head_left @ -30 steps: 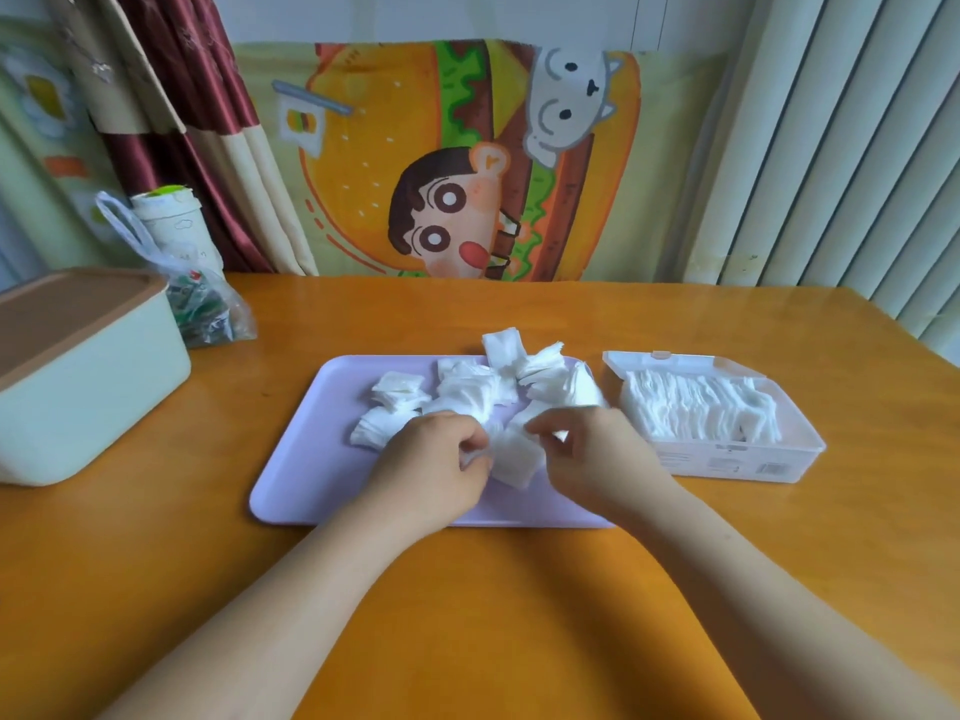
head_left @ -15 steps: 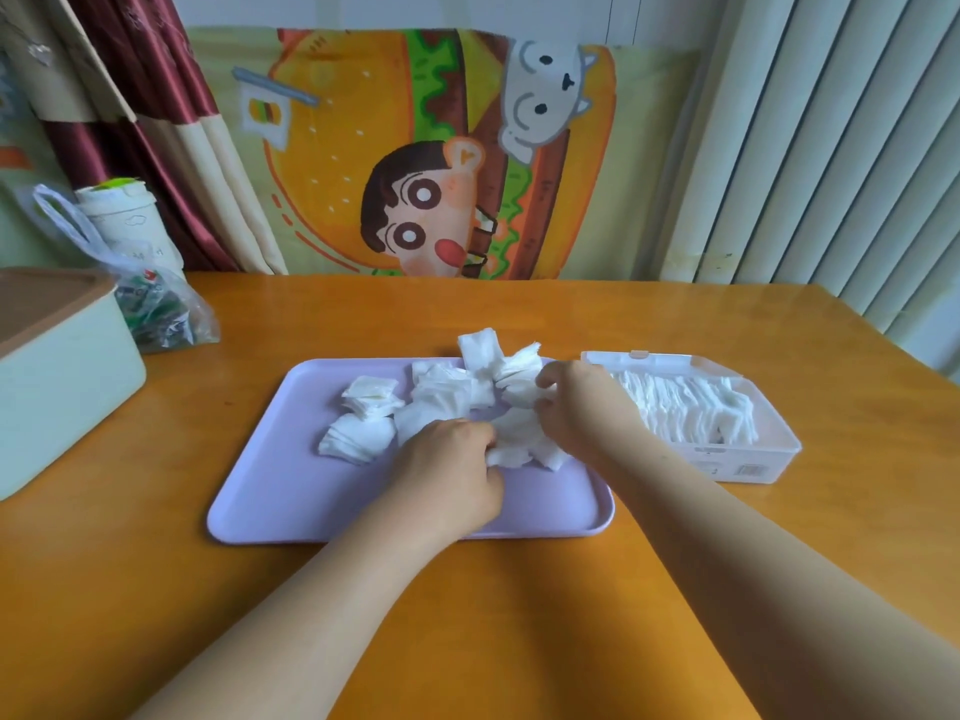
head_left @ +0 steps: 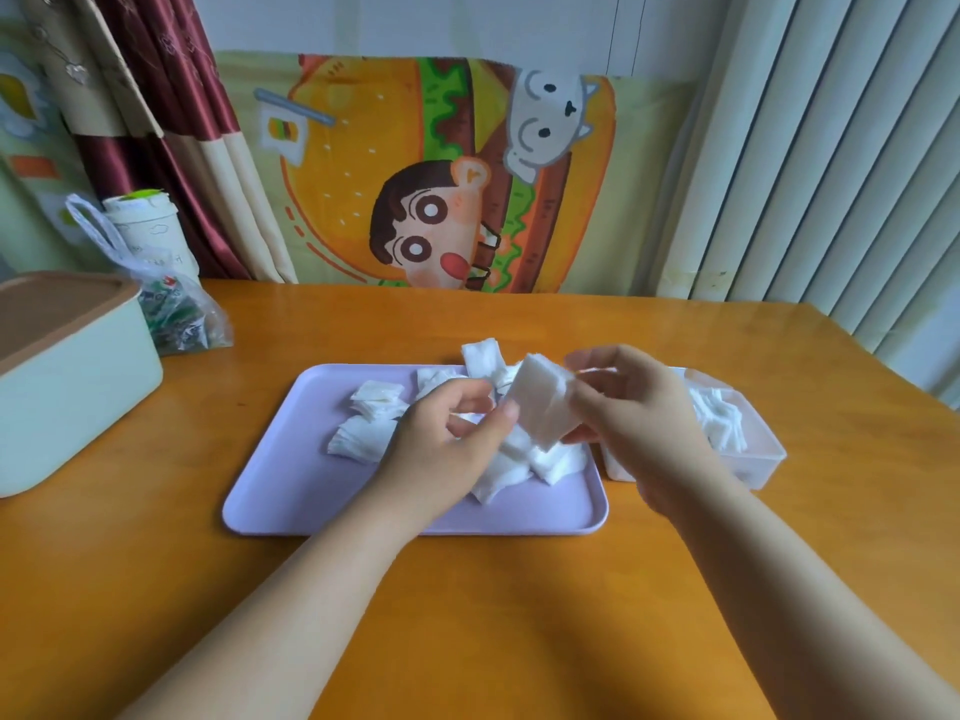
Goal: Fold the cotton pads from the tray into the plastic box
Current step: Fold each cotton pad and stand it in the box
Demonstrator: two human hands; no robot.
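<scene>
- Right hand (head_left: 641,426) is pinching a pad (head_left: 543,405) by its right edge, fingers on top and thumb underneath, holding it tilted in the air over the tray (head_left: 311,485).
- Left hand (head_left: 449,439) is sitting just left of it with fingers curled in and the thumb tip touching the pad's lower left edge. Honestly can't tell if it's actually gripping or just touching.
- Both forearms are reaching in from the bottom, over the table (head_left: 519,615).
- The rest of the pads (head_left: 371,426) are lying loose on the purple tray, some under the hands, a few sticking up at the far edge.
- The box (head_left: 763,462) is sitting right beside the tray on its right, partly hidden by the right hand, with a row of pads standing packed inside it.
- Further out on the left: a pale green bin (head_left: 67,387) with a brown lid, a plastic bag (head_left: 179,314) and a cup (head_left: 145,220) behind it.
- A cartoon burger poster (head_left: 441,174) is hanging behind the table, with blinds (head_left: 831,148) to its right.
</scene>
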